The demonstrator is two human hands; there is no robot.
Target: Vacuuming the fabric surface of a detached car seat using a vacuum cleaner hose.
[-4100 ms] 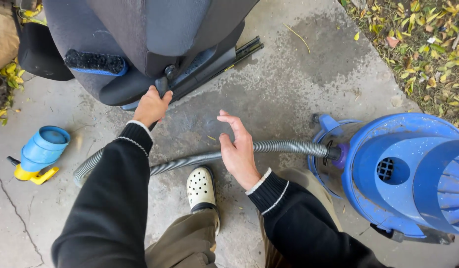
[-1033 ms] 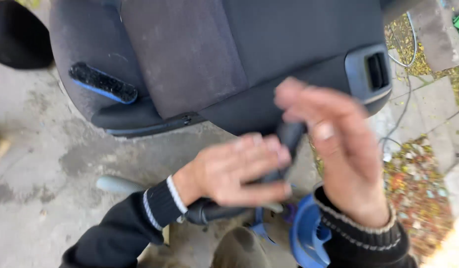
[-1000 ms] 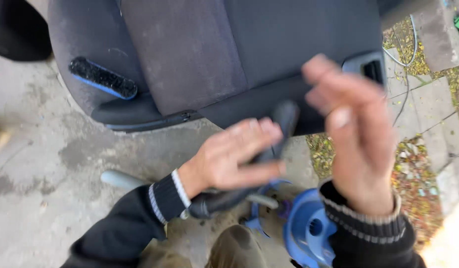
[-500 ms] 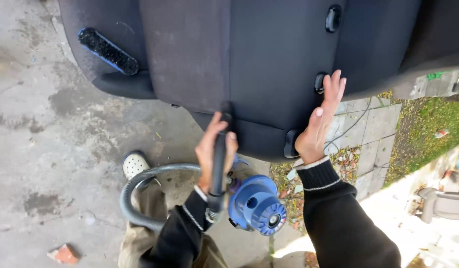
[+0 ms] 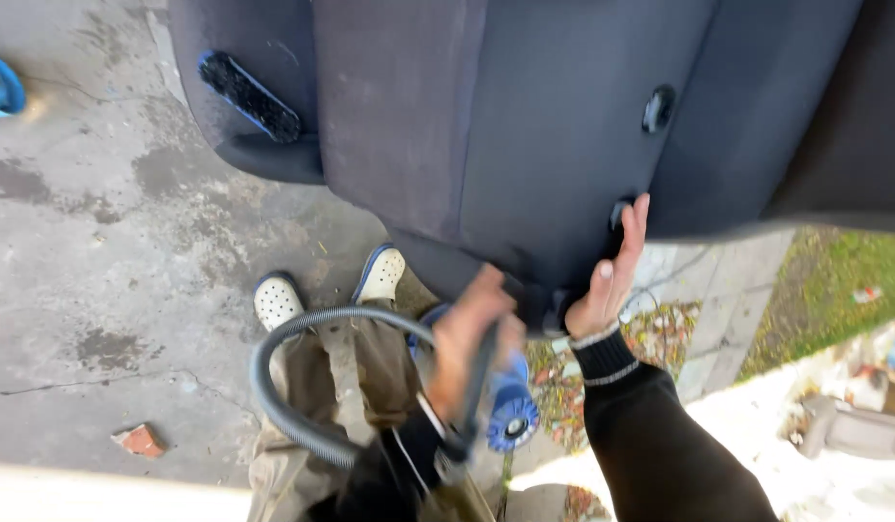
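The left hand [image 5: 471, 338] is closed around the dark wand of the vacuum hose [image 5: 302, 406], blurred with motion, and compared with half a second ago it sits lower and further from the car seat [image 5: 525, 145]; then the wand tip was up against the seat's lower edge, now it hangs just below that edge. The right hand [image 5: 612, 275] lies in the same place as before, fingers spread flat against the seat's dark fabric near its lower rim, holding nothing, with its fingertips just under a small oval fitting in the upholstery. As a judgement, the wand is between strokes while the flat hand steadies the seat.

The grey ribbed hose loops out to the left of the left hand, curves down beside the tan trouser leg and comes back to the wand. The blue vacuum body [image 5: 510, 411] sits just right of the left hand, directly under the seat's edge and close to the right forearm, so room there is tight. Two white clogs [image 5: 278, 302] stand on the concrete floor [image 5: 109, 251] left of the hose loop. A blue-backed brush [image 5: 249, 97] rests on the seat's side bolster, well up and left of both hands. A brick fragment [image 5: 141, 441] lies far left on the concrete, where open room is widest. Right of the right hand the paving gives way to leaf litter and grass.
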